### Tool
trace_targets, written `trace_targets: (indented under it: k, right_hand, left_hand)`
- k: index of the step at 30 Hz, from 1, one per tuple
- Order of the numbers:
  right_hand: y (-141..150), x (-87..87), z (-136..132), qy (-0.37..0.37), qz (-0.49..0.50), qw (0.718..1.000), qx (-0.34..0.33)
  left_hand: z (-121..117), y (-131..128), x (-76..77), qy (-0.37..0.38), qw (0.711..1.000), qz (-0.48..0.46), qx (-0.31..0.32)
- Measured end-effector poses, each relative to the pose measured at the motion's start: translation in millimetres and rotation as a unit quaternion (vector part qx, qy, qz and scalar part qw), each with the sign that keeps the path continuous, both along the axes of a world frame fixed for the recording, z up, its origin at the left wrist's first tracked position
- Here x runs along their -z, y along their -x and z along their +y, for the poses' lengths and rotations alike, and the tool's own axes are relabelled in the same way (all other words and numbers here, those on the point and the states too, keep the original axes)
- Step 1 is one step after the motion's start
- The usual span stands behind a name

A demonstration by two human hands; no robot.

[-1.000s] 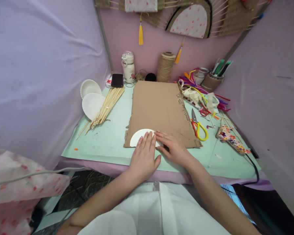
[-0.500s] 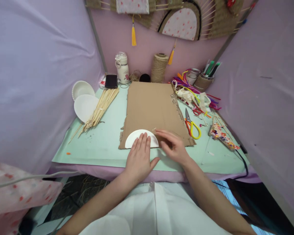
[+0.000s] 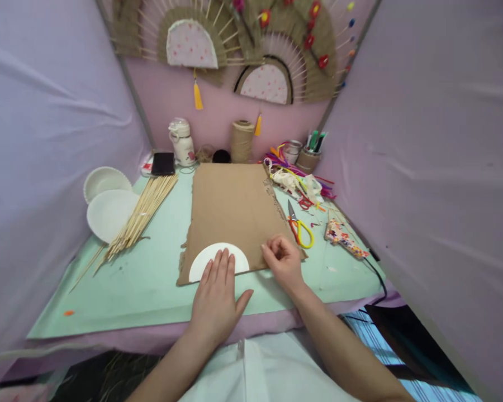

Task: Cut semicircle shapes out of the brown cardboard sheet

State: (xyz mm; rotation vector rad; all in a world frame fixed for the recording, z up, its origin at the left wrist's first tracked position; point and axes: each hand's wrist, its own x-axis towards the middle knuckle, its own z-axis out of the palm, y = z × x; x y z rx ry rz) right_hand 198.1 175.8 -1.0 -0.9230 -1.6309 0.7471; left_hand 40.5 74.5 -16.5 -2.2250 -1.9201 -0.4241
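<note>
My left hand point(image 3: 218, 293) lies flat, its outstretched fingers pressed on a white half-round piece point(image 3: 201, 261). That piece rests along the near edge of a brown cardboard sheet point(image 3: 230, 206). Over the sheet's near right corner is my right hand point(image 3: 283, 259), its fingers curled in and thumb and forefinger together. Whatever they may hold is too small or hidden to make out. Scissors point(image 3: 298, 226) with one red and one yellow handle lie just beyond the right hand.
Bamboo sticks point(image 3: 140, 218) and white bowls point(image 3: 113, 215) occupy the left. A patterned glue gun point(image 3: 343, 239) with a cord lies right, near colourful pipe cleaners point(image 3: 285, 159). Behind stand a bottle point(image 3: 182, 144), a twine spool point(image 3: 242, 142) and a pen holder point(image 3: 309, 159). Decorated fans point(image 3: 193, 44) hang above.
My right hand's fingers have curled from loosely stretched to closed. The left hand stays flat on the white piece. The whole view has shifted, showing more of the wall fans.
</note>
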Motion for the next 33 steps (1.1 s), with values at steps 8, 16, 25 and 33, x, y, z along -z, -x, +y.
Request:
trace_targets:
  k: [8,16,25,33]
  right_hand:
    - [-29,-30.0,27,-0.015,-0.064,0.997,0.047]
    - [-74,-30.9,59,0.068,-0.1,0.99,0.08]
    - [-100,-39.5,101,0.081,-0.091,0.988,0.093]
    - [-101,-99.2,223,0.077,-0.238,0.952,0.177]
  left_hand:
    - [5,4,10.1,-0.049,0.999,0.021,0.006]
    - [7,7,15.9,-0.119,0.992,0.044,0.019]
    - [11,11,21.2,-0.172,0.983,0.057,0.02]
    - [13,13,29.0,-0.166,0.985,0.051,0.017]
